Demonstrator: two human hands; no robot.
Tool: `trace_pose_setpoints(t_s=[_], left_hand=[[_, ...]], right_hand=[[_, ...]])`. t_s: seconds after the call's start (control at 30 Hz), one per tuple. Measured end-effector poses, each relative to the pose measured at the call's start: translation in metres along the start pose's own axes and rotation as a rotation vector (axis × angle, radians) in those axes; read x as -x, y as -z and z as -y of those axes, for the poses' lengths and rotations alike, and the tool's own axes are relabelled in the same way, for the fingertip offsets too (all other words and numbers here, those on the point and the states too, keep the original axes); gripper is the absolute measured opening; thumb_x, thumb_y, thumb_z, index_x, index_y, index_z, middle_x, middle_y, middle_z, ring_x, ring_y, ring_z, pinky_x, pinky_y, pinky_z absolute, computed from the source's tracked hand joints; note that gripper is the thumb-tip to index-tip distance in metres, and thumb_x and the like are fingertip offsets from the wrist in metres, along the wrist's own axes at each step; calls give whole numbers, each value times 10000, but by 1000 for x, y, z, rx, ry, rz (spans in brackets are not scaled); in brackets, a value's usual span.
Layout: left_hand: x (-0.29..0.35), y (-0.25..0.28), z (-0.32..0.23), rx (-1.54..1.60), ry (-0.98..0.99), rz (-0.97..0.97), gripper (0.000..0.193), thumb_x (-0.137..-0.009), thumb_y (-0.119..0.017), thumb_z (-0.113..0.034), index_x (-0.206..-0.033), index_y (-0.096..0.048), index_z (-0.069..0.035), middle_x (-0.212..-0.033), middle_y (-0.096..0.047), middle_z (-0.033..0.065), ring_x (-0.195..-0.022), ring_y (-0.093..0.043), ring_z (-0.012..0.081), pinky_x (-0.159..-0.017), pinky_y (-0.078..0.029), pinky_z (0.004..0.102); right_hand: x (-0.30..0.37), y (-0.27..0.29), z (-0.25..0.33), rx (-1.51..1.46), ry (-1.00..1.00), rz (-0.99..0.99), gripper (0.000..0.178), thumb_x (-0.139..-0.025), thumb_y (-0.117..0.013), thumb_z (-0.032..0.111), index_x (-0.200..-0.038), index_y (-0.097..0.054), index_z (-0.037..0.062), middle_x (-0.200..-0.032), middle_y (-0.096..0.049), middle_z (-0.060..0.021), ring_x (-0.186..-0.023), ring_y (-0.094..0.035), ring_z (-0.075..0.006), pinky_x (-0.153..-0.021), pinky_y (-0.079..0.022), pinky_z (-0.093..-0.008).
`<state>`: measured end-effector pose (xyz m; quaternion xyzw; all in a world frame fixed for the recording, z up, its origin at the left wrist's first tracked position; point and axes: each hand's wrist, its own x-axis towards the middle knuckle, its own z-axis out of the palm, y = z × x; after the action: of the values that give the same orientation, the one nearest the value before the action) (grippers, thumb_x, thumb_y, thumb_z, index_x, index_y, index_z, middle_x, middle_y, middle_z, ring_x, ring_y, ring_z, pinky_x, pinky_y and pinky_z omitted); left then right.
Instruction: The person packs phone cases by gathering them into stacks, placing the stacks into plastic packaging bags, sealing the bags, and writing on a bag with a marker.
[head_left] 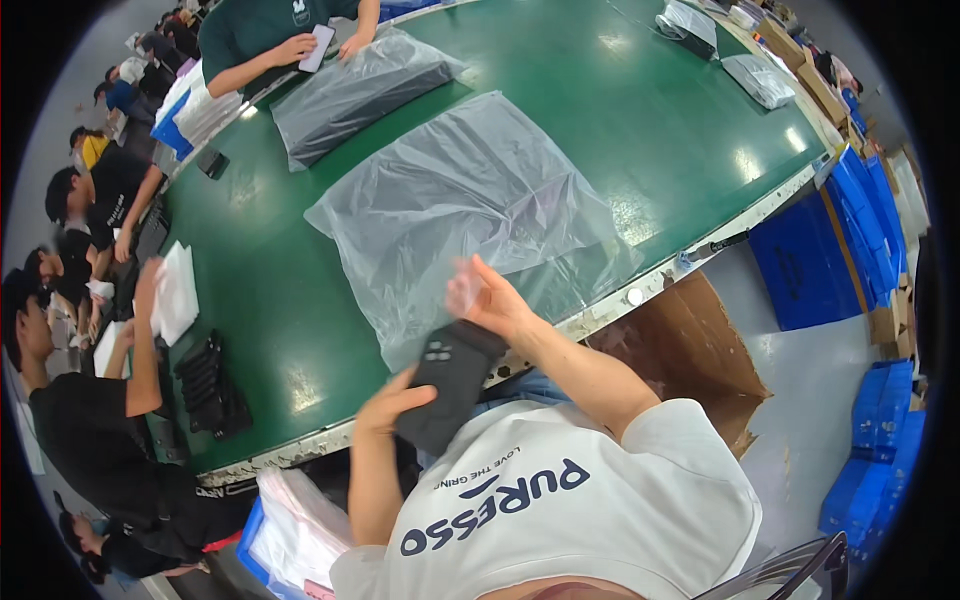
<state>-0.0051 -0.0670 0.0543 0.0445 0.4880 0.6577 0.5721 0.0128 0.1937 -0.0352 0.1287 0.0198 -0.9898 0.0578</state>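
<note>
The left hand (385, 408) has its grip clamped on the black case (455, 385) by the surface (275, 270)'s near edge; the right hand (497, 305)'s grip blurs, so I cannot tell. Best to steady the case, clear of the bag (430, 190).

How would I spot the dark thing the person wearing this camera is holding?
Find the big green table, then the white T-shirt at its near edge. The dark flat slab is in that person's left hand, just below the clear plastic in the picture. Unlike the black pieces lying at left, it is held in a hand and shows a cluster of round spots.
</note>
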Motion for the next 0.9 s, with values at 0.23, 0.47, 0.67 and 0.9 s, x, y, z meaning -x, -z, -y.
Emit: trace_pose_setpoints(t_s=[0.23, 0.47, 0.67, 0.9], left_hand=[[-63, -31, 24, 422, -59, -146, 631, -873, -684, -312, -1379, -479, 4, -1295, -598, 182, -1160, -614, 284, -1022, -481, 403], [-108, -86, -34, -906, -967, -797, 833, -816, -765, -303, -1456, -345, 24, -1306, -557, 210, -1233, -532, 340, -1062, -413, 418], [-120, -77, -78, -1884, -355, -647, 1017, -735, -794, -318, -1533, -222, -53, -1437, -389, 286, -1327, -393, 422, -1095, -327, 504], [-177, -26, -113, -1994, -643, -431, 869, -866, -652, -393, -1521, -236, -2, -1526, -322, 251, -1410, -295, 442, -1164, -244, 496]], right_hand=[[52, -66, 83, 1335, 442, 322, 440, -883, -701, 138, -1301, -573, 84, -1234, -605, -39, -1080, -581, -219, -996, -431, -386], [58, -60, 114, 2035, 1048, -1, 767, -792, -704, 91, -1488, -391, 170, -1460, -476, -78, -1281, -421, -371, -1108, -321, -455], [34, -22, 128, 1938, 1232, -224, 756, -782, -732, 130, -1456, -394, 74, -1396, -490, -158, -1270, -430, -385, -1074, -369, -445], [-10, -8, 71, 1803, 1421, -478, 1084, -727, -782, 218, -1538, -100, -14, -1443, -329, -313, -1365, -328, -470, -1124, -331, -441]])
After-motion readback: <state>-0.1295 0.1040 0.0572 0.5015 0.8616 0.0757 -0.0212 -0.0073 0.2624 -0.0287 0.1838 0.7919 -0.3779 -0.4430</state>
